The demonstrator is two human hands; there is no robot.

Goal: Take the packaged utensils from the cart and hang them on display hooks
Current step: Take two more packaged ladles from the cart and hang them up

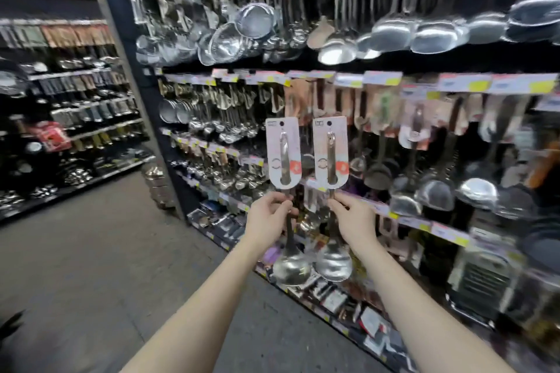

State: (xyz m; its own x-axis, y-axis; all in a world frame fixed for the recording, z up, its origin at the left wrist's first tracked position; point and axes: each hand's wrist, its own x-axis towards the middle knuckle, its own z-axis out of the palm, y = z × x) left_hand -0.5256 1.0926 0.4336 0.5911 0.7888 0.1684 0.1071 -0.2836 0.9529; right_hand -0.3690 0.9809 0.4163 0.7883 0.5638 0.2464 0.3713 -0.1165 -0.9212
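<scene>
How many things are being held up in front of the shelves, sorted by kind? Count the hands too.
Packaged ladles: 2, the left ladle and the right ladle
Hands holding them: 2, the left hand and the right hand
Total: 4

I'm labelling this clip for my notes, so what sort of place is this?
Most likely a shop's kitchenware aisle. Shiny steel ladles hang in rows above, yellow-and-white price tags line the shelf edges, and the left hand and right hand hold steel spoons on white hang cards.
</scene>
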